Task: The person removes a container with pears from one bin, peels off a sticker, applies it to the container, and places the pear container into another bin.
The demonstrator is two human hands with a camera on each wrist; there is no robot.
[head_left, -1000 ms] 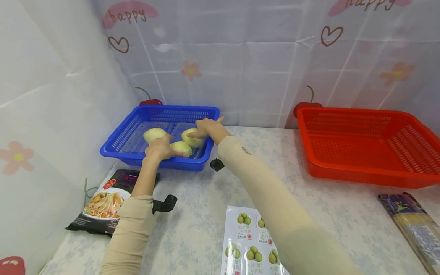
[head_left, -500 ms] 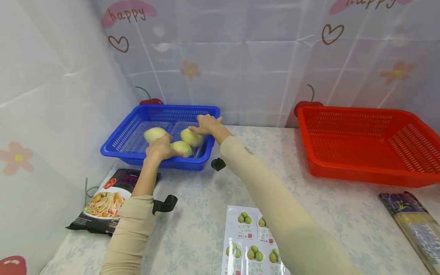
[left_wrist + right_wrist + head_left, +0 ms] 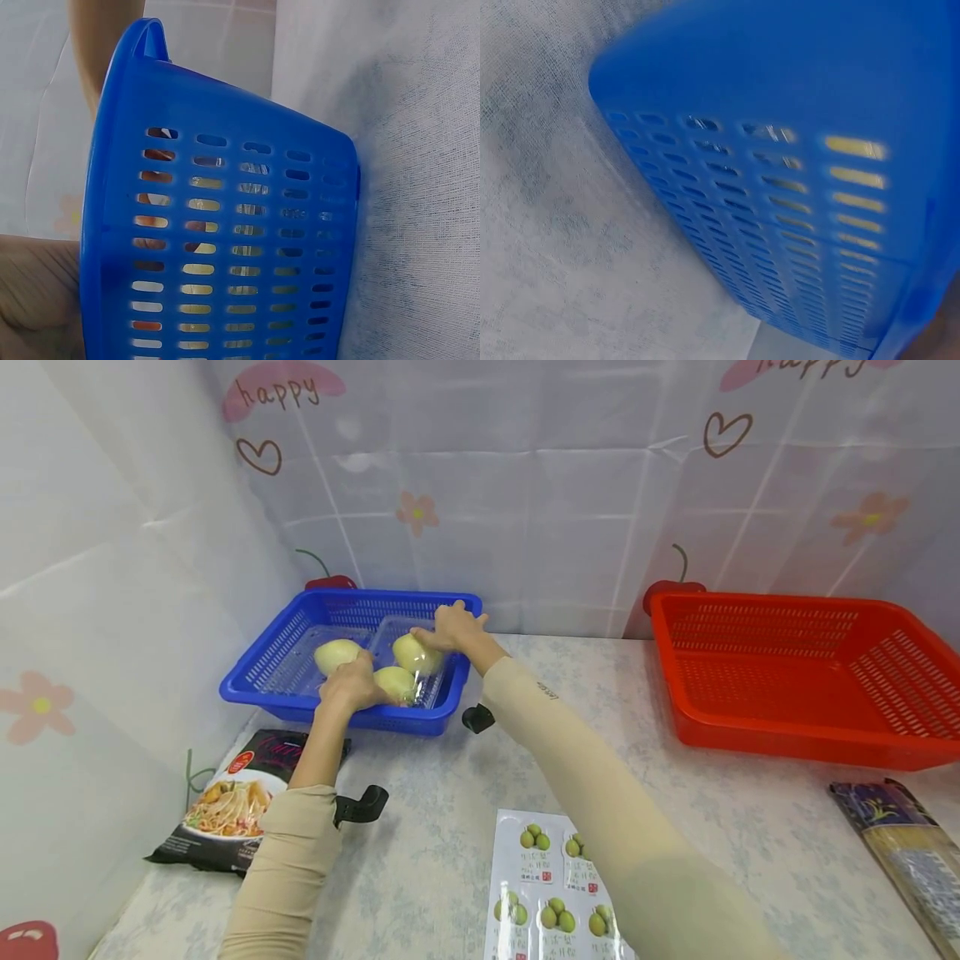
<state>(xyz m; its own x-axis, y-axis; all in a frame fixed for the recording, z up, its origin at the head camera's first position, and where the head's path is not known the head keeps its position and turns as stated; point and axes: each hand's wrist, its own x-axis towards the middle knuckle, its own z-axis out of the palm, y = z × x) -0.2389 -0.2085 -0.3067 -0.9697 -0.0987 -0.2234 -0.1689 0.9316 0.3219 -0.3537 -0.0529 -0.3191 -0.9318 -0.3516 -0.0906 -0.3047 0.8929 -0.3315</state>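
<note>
In the head view, a blue basket [image 3: 262, 697] holds clear plastic boxes with pale yellow fruits, perhaps pears. Two fruits, the rear one [image 3: 414, 654] and the front one [image 3: 394, 683], lie in the right-hand clear plastic box [image 3: 393, 628], whose back end stands raised. Another fruit [image 3: 336, 655] sits to their left. My left hand [image 3: 349, 687] reaches over the basket's front rim and grips the box's near side, fingertips mostly hidden. My right hand [image 3: 456, 628] holds the box's right side, thumb by the rear fruit. Both wrist views mostly show the basket's slotted wall [image 3: 225, 225].
A red basket [image 3: 810, 739] stands at the right. A black noodle packet [image 3: 232, 810] lies front left, below the blue basket. A sheet of pear stickers [image 3: 525, 885] lies at front centre, partly under my right arm. Another long packet [image 3: 900, 852] lies far right.
The back end of the right-hand clear plastic box has risen slightly. My right hand has shifted up and a little right; my left hand has hardly moved.
</note>
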